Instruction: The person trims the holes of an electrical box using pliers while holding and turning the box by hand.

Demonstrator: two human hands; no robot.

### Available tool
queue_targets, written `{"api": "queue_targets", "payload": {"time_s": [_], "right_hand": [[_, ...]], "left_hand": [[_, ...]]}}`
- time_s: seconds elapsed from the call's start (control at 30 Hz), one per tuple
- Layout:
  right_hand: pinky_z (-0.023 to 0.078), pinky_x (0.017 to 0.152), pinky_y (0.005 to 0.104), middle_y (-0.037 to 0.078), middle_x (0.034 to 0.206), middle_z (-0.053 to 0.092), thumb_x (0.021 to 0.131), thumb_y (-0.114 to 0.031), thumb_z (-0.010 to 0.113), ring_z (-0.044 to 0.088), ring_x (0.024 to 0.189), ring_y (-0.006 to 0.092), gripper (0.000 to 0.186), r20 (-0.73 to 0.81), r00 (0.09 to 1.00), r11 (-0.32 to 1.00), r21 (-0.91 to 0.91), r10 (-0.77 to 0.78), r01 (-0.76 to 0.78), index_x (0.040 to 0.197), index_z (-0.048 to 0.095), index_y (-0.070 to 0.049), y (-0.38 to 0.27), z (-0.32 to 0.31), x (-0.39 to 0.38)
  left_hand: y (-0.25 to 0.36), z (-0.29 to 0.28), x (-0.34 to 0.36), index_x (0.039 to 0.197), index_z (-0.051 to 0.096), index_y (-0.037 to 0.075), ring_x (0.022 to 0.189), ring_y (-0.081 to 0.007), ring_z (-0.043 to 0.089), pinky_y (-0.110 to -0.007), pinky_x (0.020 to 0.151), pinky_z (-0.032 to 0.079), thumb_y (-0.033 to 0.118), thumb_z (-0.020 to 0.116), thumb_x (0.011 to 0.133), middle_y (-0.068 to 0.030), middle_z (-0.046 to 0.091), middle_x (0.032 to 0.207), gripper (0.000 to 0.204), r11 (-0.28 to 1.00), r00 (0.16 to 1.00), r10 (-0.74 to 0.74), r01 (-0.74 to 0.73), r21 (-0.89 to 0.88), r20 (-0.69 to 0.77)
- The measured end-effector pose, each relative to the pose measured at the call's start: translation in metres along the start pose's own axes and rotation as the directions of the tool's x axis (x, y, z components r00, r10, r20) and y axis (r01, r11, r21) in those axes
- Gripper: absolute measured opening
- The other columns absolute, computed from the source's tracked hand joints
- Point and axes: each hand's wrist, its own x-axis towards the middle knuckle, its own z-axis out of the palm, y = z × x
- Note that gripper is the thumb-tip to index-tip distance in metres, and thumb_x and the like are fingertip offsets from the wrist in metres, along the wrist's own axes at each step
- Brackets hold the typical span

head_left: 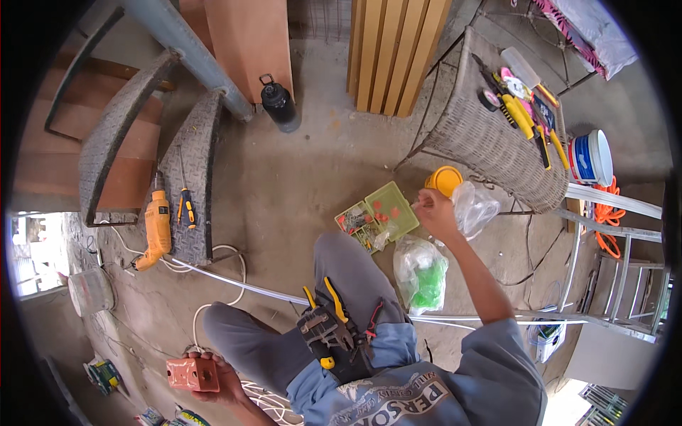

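Note:
My left hand (222,380) is closed around an orange electrical junction box (193,375), held low at the left beside my knee. Out to the right, the fingers of my right hand (435,213) are pinched together; whatever is between them is too small to make out. Just left of that hand lies an open green compartment case (399,207) with small screws and orange pieces inside. A yellow tub (445,181) stands right behind the hand, and a clear plastic bag (474,209) touches its right side. Another clear bag (420,275) with green pieces lies nearer to me.
A wicker stool (490,142) bears several hand tools. An orange power drill (158,226) and a screwdriver (186,206) lie on black steps (190,238). A black bottle (278,105) stands ahead. My tool pouch (334,337) holds pliers. A ladder (611,312) lies right.

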Motion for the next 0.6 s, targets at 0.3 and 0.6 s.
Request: {"api": "queue_targets", "payload": {"time_s": [0.3,0.6], "right_hand": [[0.03,0.101,0.0491,0.022,0.14,0.024,0.054,-0.052,0.079,0.026,0.13,0.037,0.109,-0.509,0.687,0.561,-0.404,0.519,-0.722,0.137,0.026,-0.004,0.121,0.017,0.063],[0.029,0.102,0.0484,0.019,0.128,0.037,0.051,-0.038,0.081,0.035,0.122,0.0365,0.092,-0.465,0.818,0.634,-0.529,0.339,-0.564,0.125,0.036,-0.006,0.128,-0.004,0.059]], "left_hand": [[0.026,0.0,-0.003,0.136,0.032,0.003,0.113,-0.0286,0.049,-0.038,0.102,0.042,0.035,0.073,0.077,-0.0122,0.045,0.13,0.079,0.989,0.996,0.087,-0.086,0.117,-0.008],[0.025,-0.02,-0.008,0.141,0.027,0.012,0.112,-0.0314,0.052,-0.042,0.097,0.046,0.032,0.066,0.083,-0.0148,0.042,0.135,0.073,0.989,0.994,0.106,-0.11,0.103,0.04]]}}
